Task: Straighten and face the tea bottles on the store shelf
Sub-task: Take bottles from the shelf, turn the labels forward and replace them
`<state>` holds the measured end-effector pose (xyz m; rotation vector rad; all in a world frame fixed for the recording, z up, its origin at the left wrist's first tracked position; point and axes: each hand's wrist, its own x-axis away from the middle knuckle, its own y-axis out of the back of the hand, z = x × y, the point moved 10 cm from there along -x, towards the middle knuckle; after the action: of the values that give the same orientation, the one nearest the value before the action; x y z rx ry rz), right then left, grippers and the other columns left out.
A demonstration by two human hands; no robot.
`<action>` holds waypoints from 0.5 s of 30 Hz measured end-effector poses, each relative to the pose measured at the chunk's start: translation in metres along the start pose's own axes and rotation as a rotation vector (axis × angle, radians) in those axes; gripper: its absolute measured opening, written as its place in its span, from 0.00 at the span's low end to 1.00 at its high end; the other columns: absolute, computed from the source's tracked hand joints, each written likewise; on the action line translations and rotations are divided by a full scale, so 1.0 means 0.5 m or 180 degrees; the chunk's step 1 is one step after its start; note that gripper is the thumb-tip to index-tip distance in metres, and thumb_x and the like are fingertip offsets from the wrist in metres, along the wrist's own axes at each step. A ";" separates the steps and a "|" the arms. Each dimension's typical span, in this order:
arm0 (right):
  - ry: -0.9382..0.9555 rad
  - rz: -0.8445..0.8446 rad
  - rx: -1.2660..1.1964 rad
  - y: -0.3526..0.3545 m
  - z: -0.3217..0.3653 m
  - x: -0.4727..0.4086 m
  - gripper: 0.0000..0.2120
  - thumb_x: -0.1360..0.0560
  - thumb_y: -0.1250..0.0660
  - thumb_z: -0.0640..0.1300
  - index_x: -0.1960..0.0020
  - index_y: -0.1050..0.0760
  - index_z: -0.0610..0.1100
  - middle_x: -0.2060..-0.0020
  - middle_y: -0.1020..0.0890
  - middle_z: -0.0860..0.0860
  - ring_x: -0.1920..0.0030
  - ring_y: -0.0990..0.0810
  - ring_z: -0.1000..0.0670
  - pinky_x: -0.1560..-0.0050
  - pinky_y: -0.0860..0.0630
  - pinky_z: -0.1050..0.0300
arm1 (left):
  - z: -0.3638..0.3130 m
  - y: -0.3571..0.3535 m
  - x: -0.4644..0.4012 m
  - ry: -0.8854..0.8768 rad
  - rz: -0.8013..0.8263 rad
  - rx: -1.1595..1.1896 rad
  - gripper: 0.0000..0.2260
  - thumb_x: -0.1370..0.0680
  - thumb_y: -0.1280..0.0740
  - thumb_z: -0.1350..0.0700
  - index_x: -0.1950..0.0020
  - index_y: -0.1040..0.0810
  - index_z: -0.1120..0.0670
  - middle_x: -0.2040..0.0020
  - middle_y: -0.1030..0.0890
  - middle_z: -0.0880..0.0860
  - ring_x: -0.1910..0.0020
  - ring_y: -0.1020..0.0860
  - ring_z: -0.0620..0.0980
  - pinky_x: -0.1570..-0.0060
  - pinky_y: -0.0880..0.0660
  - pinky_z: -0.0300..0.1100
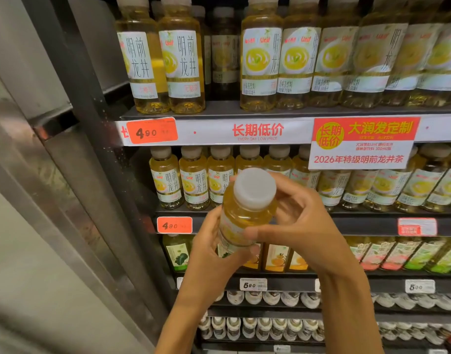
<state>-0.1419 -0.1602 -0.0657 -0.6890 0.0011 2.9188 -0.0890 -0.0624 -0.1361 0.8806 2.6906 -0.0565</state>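
A: Bottle [247, 213] of yellow tea, white cap toward the camera, held off the shelves in front of the second shelf's front edge [296, 223].

B: And the hands?

A: Left hand [209, 249] wraps the lower body, fingers curled round the label. Right hand [298, 221] curls round the shoulder, thumb laid across the front.

B: Room on the shelves?

A: Top shelf [219, 112] has a gap: two bottles [160, 60] at the left, then open floor with one bottle [224, 52] set back, then a packed front row [347, 62] to the right. Second-shelf row [193, 182] stands close along its edge, left of the held bottle.

B: Boundaries?

A: Grey metal upright [91, 129] closes the left side. Orange 4.90 tag [152, 130] and a red-and-white sign [362, 141] hang on the top rail.
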 end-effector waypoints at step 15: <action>0.0276 -0.0241 -0.0212 0.006 0.035 -0.008 0.30 0.42 0.20 0.45 0.41 0.24 0.49 0.48 0.17 0.53 0.46 0.18 0.52 0.48 0.22 0.61 | -0.022 -0.005 0.003 -0.0034 0.0361 0.0306 0.23 0.34 0.23 0.55 0.41 0.22 0.45 0.45 0.17 0.49 0.44 0.19 0.48 0.48 0.23 0.36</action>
<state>-0.1467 -0.1633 -0.0484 -0.8072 -0.1108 2.8259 -0.0949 -0.0622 -0.1262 1.0568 2.6416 -0.1662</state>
